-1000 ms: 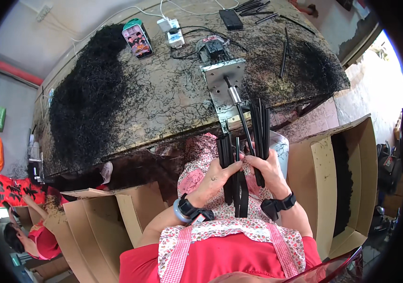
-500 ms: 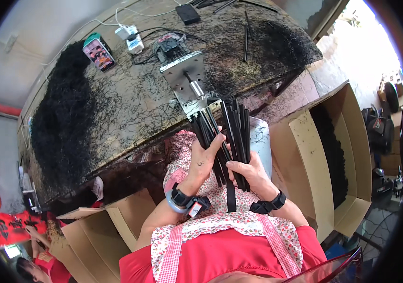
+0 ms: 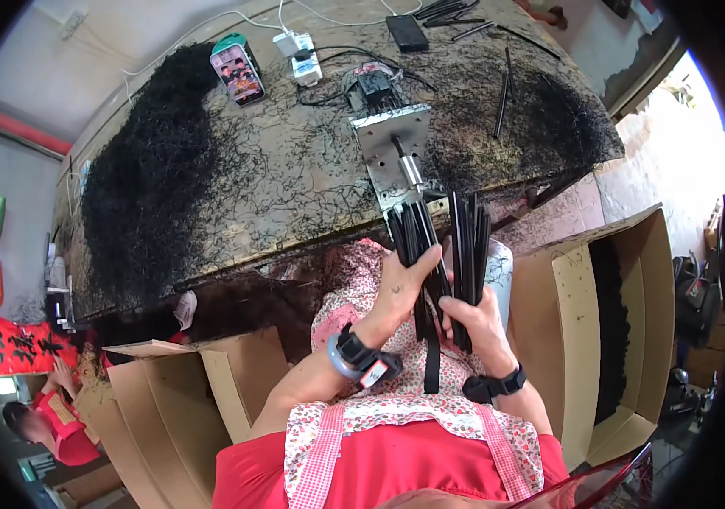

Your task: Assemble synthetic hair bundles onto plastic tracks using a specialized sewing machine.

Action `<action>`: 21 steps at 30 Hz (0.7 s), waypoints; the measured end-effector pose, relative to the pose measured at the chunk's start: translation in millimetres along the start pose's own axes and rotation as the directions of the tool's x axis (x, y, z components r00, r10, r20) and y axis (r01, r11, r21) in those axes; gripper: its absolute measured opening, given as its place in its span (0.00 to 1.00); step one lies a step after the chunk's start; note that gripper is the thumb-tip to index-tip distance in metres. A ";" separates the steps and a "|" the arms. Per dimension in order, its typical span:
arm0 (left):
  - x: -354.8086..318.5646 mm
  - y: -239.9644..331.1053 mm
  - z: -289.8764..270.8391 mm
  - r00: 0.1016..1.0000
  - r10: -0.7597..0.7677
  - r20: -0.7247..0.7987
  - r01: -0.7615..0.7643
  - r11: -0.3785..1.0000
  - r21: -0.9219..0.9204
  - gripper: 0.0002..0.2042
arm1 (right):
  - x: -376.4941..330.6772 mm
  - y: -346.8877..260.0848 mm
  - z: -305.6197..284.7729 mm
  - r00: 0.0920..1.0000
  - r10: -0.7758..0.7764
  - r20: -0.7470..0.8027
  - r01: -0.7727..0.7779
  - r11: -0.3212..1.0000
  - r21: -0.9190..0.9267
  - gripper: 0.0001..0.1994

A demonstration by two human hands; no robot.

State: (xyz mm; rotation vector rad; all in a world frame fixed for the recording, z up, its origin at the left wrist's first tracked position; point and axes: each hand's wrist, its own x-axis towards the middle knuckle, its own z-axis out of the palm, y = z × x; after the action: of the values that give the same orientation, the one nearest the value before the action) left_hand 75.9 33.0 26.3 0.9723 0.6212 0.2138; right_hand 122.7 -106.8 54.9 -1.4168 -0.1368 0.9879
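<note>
My left hand (image 3: 402,287) is closed around one bundle of black rods (image 3: 411,237); my right hand (image 3: 478,322) grips a second bundle (image 3: 467,246) just beside it; both point toward the near edge of the counter (image 3: 265,148), their tops near the silver coupling (image 3: 411,171); a dark heap of strands (image 3: 142,187) covers the counter's left part.

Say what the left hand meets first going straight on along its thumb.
The left hand would probably meet the black rods in the right hand; depth is unclear.
</note>
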 end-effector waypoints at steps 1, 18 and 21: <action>-2.7 0.5 1.7 1.000 -0.003 -0.015 0.003 1.000 -0.017 0.10 | -1.4 0.7 0.0 0.995 0.087 -0.049 -0.090 0.994 -0.062 0.21; 9.2 -1.5 -5.3 0.998 0.064 -0.020 -0.063 0.997 0.044 0.12 | -7.3 13.5 -8.0 0.997 -0.049 0.057 0.055 0.990 -0.127 0.13; 5.3 -7.4 0.7 0.999 0.036 0.034 -0.035 0.999 -0.004 0.12 | -17.1 1.3 -12.3 0.996 0.070 0.048 -0.069 0.997 -0.025 0.14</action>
State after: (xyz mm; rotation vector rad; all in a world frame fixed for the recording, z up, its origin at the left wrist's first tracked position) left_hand 79.9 30.7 18.4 0.9824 0.5729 0.2295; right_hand 119.1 -127.2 59.0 -1.4272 -0.1364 1.0819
